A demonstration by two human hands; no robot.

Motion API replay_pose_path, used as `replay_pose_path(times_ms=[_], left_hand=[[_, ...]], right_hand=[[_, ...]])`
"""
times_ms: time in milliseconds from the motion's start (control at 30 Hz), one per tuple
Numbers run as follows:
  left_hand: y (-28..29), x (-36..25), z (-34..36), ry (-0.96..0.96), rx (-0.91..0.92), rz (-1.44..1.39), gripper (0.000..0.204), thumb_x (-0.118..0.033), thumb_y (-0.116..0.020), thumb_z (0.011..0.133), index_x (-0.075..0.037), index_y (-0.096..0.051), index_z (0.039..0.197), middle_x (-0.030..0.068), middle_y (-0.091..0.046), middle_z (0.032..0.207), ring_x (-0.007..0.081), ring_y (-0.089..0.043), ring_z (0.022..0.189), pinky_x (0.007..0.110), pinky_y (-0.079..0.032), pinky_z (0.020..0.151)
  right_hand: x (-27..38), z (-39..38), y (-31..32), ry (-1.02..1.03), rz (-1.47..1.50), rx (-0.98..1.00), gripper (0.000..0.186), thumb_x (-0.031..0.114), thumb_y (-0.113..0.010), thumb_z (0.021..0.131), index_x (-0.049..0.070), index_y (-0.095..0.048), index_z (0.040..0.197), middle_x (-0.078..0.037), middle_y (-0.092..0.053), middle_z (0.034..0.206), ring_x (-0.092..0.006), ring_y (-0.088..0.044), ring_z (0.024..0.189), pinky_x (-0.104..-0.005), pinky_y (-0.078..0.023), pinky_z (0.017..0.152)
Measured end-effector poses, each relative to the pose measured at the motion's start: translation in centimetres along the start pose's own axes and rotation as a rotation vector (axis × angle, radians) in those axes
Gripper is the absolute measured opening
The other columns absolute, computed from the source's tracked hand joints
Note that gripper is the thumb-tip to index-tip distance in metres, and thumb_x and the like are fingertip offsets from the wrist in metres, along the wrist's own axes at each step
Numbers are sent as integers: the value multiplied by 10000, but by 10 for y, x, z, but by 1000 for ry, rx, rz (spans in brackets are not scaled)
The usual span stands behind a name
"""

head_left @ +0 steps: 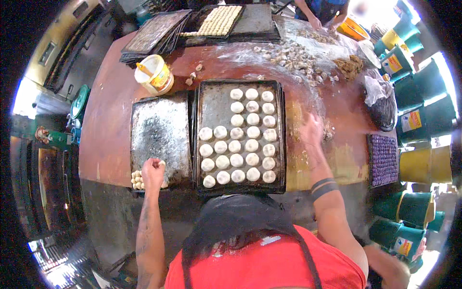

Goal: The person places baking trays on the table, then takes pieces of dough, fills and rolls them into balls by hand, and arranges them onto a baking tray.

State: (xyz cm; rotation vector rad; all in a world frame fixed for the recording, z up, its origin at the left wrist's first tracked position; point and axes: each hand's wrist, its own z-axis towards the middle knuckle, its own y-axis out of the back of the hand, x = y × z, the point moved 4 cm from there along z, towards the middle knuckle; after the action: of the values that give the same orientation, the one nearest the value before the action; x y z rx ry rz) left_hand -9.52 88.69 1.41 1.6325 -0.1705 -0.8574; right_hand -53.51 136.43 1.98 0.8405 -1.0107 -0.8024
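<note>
My left hand (153,174) is closed in a pinch over the near left corner of a dark baking tray (161,123), with a small pale dough ball (162,164) at its fingertips. Beside it in that corner sit several small dough balls (137,180). To the right, another dark tray (214,103) holds rows of flattened round dough pieces (236,160); its upper left part shows bare metal. My right hand (312,129) is over the floury table (339,149), right of that tray. Motion smears its fingers, so what they hold cannot be made out.
A white and yellow bucket (158,79) stands behind the left tray. Dough lumps (296,58) and a brown crumbly heap (347,66) lie at the far right. A co-worker's hand (315,23) is beyond. Stacked trays (156,33), a purple-filled tray (383,161) and green buckets (416,86) edge the table.
</note>
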Motion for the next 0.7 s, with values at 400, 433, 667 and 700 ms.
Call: replay_pose_path(times_ms=[400,433,667,700], left_hand=[[-45,-262,-24,119,532,-1140,322,-26,-727,915,50,-639,1215,108,-728,1027,183,-712,900,324,-613,822],[-46,-271,-27,108,588,-1212,339,-12,-708,934,49,-621,1256,114,-728,1044,187,-717,911,331,-618,847],[-40,-278,-45,138,709,-1478,310,-64,-627,1033,36,-602,1325,73,-694,1184,165,-665,1108,327,-553,994],[-37,-273,-44,160,660,-1475,310,-64,-627,1033,36,-602,1325,73,-694,1184,165,-665,1108,327,-553,994]], right_hand=[[138,-73,39,195,946,405,293,115,-787,930,24,-685,1188,-47,-734,1047,-122,-677,942,-293,-564,839],[164,-84,45,299,996,447,272,68,-793,899,25,-700,1151,-71,-733,1032,-151,-694,930,-294,-567,828],[234,-99,81,610,622,249,263,77,-755,879,28,-690,1130,-149,-675,1076,-294,-687,918,-419,-570,785],[233,-99,84,589,621,220,263,77,-755,879,28,-690,1130,-149,-675,1076,-294,-687,918,-419,-570,785]])
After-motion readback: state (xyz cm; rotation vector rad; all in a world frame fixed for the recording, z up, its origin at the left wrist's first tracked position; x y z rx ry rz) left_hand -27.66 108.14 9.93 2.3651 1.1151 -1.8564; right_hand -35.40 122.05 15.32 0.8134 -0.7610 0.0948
